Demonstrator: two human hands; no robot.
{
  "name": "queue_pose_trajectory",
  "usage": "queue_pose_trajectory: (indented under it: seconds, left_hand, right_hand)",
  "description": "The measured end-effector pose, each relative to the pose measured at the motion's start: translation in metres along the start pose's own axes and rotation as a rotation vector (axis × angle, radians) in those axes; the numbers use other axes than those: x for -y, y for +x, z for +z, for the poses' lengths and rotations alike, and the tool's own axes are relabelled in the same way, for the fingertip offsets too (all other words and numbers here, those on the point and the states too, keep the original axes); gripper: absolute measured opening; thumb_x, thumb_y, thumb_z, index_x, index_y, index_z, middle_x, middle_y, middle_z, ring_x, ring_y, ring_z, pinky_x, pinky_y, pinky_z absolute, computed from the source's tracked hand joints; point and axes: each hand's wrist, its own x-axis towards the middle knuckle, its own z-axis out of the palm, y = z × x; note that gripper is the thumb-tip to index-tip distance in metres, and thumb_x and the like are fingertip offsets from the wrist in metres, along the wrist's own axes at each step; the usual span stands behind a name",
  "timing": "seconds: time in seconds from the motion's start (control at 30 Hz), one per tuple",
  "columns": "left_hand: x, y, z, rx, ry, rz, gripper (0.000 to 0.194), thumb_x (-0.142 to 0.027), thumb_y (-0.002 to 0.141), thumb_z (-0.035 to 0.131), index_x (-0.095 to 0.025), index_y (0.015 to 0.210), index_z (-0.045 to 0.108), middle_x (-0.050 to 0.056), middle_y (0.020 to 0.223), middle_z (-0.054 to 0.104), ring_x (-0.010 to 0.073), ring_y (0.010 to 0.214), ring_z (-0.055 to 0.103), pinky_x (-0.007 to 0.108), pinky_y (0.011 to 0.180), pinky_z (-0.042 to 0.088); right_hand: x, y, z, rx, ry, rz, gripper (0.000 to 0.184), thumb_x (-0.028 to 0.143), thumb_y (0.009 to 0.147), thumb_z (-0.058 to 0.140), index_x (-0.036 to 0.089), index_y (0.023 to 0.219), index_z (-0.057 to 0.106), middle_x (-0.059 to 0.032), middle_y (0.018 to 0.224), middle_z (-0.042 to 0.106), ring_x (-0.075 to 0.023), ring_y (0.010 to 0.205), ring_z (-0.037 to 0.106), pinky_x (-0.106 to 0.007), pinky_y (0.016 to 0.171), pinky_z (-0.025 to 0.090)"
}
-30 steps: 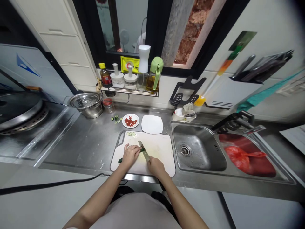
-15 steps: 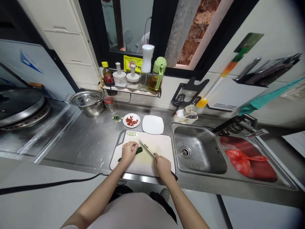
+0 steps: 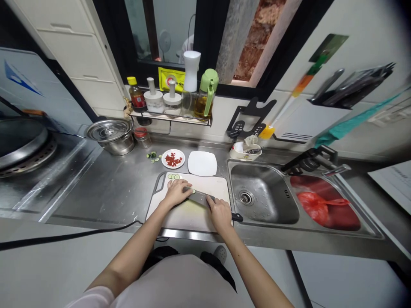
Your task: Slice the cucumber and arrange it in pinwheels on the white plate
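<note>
My right hand (image 3: pixel 221 214) is closed around a kitchen knife (image 3: pixel 200 197), its black handle end sticking out to the right. The broad blade lies flat-side up, pointing left over the white cutting board (image 3: pixel 180 220). At the blade's far end, the fingers of my left hand (image 3: pixel 177 192) are drawn together at a pale cucumber slice (image 3: pixel 193 191). The dark green cucumber is mostly hidden under my left hand and the blade. Several cut cucumber slices (image 3: pixel 174 176) sit in a row at the board's upper left.
Behind the board stand a white plate of chopped red pieces (image 3: pixel 173 159) and a square white plate (image 3: pixel 202 163). Cucumber scraps (image 3: pixel 154 156) lie left of them. A steel sink (image 3: pixel 266 192) adjoins on the right; a red bag (image 3: pixel 314 207) sits in its second basin. A lidded pot (image 3: pixel 112 137) stands left.
The knife has turned from steeply angled to lying flatter, its tip now by my left fingers. My left hand has moved up the board, and the cucumber has become mostly covered.
</note>
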Motion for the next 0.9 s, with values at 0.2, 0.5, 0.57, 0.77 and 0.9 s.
queue_pose_trajectory:
  seconds: [0.2,0.5,0.57,0.77,0.9]
  left_hand:
    - [-0.003,0.001,0.002,0.074,-0.049,0.004,0.016,-0.038,0.082,0.063,-0.028,0.090,0.072,0.003,0.111,0.069,0.0252,0.113,0.056,0.054,0.109,0.021]
    - [0.022,0.007,0.021,-0.144,-0.257,-0.345,0.017,-0.035,0.080,0.061,-0.024,0.090,0.070,-0.001,0.079,0.071,0.0150,0.076,0.064,0.027,0.075,0.046]
    - [0.033,0.011,0.021,-0.211,-0.254,-0.433,0.016,-0.034,0.079,0.062,-0.024,0.089,0.070,0.000,0.081,0.072,0.0156,0.076,0.065,0.027,0.073,0.046]
    - [0.052,0.028,0.014,-0.263,-0.148,-0.544,0.013,-0.032,0.079,0.062,-0.025,0.087,0.070,0.001,0.084,0.074,0.0200,0.085,0.066,0.033,0.082,0.043]
    - [0.052,0.042,0.013,-0.252,-0.077,-0.543,0.015,-0.031,0.080,0.060,-0.024,0.088,0.071,0.003,0.087,0.075,0.0212,0.089,0.066,0.035,0.085,0.040]
  right_hand:
    - [-0.002,-0.002,0.000,0.010,-0.002,-0.003,0.040,0.020,0.096,0.040,0.023,0.134,0.052,-0.0122,0.104,0.065,-0.0237,0.100,0.055,-0.033,0.083,0.034]
    - [-0.012,-0.008,0.012,0.040,0.024,0.049,0.041,0.021,0.094,0.046,0.023,0.134,0.053,-0.0108,0.103,0.067,-0.0225,0.099,0.058,-0.031,0.082,0.034]
    - [-0.016,-0.009,0.013,0.040,0.026,0.073,0.040,0.022,0.093,0.048,0.023,0.133,0.055,-0.0099,0.102,0.067,-0.0224,0.098,0.058,-0.031,0.082,0.035]
    - [-0.023,-0.010,0.014,0.026,0.053,0.122,0.039,0.022,0.091,0.050,0.025,0.128,0.058,-0.0077,0.099,0.068,-0.0208,0.095,0.060,-0.029,0.080,0.035]
    - [-0.023,-0.008,0.015,0.024,0.062,0.132,0.038,0.023,0.089,0.052,0.026,0.127,0.059,-0.0071,0.099,0.068,-0.0202,0.095,0.061,-0.028,0.080,0.036]
